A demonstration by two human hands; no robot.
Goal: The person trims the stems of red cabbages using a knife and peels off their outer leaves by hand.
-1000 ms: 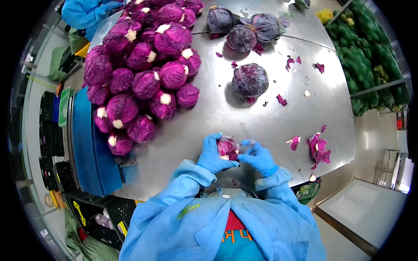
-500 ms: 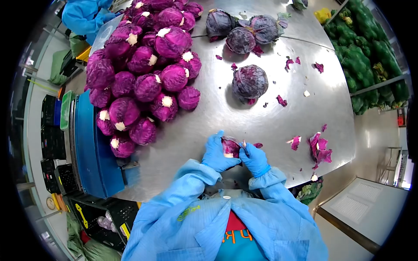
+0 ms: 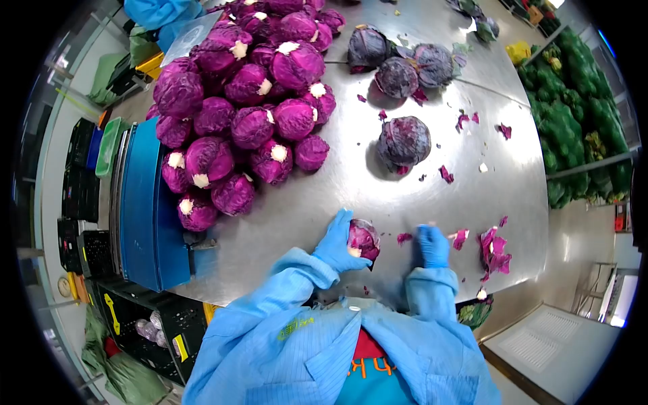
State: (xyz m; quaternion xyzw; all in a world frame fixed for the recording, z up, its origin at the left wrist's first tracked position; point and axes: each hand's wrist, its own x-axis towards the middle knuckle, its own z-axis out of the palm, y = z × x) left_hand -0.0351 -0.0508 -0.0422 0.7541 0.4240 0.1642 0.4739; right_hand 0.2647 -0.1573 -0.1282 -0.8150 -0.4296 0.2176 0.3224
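Note:
My left hand (image 3: 335, 246), in a blue glove, is wrapped around the left side of a small red cabbage (image 3: 364, 241) near the table's front edge. The cabbage shows purple leaves and a pale cut stem at its lower left. To its right, my gloved right hand (image 3: 433, 247) is closed, slightly blurred and apart from the cabbage. What its fingers hold, if anything, I cannot make out. A loose leaf scrap (image 3: 404, 238) lies between the hands. Beyond them sits a dark untrimmed red cabbage (image 3: 404, 143).
A big heap of trimmed red cabbages (image 3: 252, 128) fills the table's left side. Several dark cabbages (image 3: 396, 77) stand farther back. Torn leaves (image 3: 495, 253) lie on the steel table (image 3: 283, 202) at right. Green net sacks (image 3: 574, 121) flank it; a person's blue sleeve (image 3: 162, 12) shows far left.
My right hand has moved away from the cabbage to the right. My left hand keeps its hold on the cabbage. The view has shifted slightly.

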